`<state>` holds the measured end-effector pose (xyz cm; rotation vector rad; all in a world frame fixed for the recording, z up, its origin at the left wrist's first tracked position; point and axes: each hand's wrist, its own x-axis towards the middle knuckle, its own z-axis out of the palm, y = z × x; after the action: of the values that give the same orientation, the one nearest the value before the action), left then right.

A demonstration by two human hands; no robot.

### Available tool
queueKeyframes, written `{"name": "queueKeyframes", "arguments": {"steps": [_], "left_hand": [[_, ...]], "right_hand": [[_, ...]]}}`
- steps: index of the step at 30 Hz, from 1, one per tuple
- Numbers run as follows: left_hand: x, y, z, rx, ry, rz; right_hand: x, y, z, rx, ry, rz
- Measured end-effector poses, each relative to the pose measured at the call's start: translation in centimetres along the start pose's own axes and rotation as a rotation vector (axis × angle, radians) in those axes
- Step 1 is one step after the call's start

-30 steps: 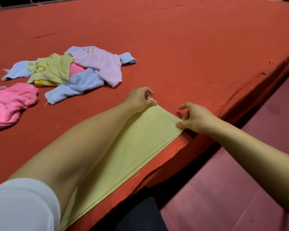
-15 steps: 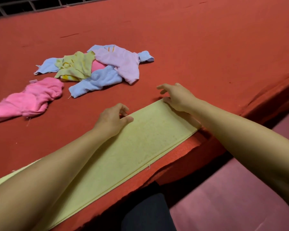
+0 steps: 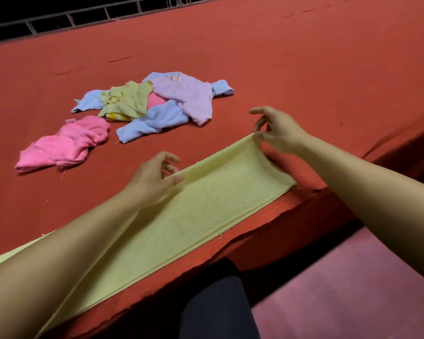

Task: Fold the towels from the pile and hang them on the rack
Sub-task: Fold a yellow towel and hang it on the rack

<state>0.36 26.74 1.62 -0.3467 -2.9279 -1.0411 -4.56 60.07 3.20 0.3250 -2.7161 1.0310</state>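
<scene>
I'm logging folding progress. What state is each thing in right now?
yellow towel: folded into a long strip, far edge lifted off the table.
right hand: pinches the towel's far corner.
left hand: pinches the towel's far edge.
pile of towels: crumpled, unfolded.
pink towel: crumpled, lying apart from the pile.
table: covered in red cloth.

Yellow towel (image 3: 206,209): near-left end runs under the left forearm (image 3: 66,255) and off the frame's left edge, so its full length cannot be told. Pile (image 3: 154,104): a pink piece shows only as a patch between overlapping yellow, blue and lilac cloths. Railing (image 3: 83,15) at top is cut by the frame edge; background dark, nothing discernible.
</scene>
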Motion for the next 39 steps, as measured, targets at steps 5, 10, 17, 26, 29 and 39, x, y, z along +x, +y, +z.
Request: {"name": "queueKeyframes", "arguments": {"steps": [5, 10, 17, 26, 29, 39], "left_hand": [[-4.4, 1.0, -1.5, -0.045, 0.032, 0.035], [-8.9, 3.1, -0.4, -0.05, 0.023, 0.111], [-11.9, 4.2, 2.4, -0.007, -0.047, 0.121], [-12.7, 4.0, 3.3, 0.075, -0.118, 0.103], [-12.6, 4.3, 3.1, 0.106, -0.137, 0.098], [-14.6, 1.9, -1.6, -0.007, 0.062, 0.039]], "right_hand": [[-3.8, 0.1, -1.8, 0.0, -0.098, -0.087], [-7.6, 1.4, -2.9, -0.056, -0.144, -0.145], [-10.3, 2.7, -3.0, -0.181, -0.181, -0.194], [-12.4, 3.0, -2.9, -0.271, -0.187, -0.263], [-12.6, 2.6, -2.9, -0.297, -0.144, -0.262], [-12.3, -5.2, 0.2, -0.077, -0.046, -0.319]]}}
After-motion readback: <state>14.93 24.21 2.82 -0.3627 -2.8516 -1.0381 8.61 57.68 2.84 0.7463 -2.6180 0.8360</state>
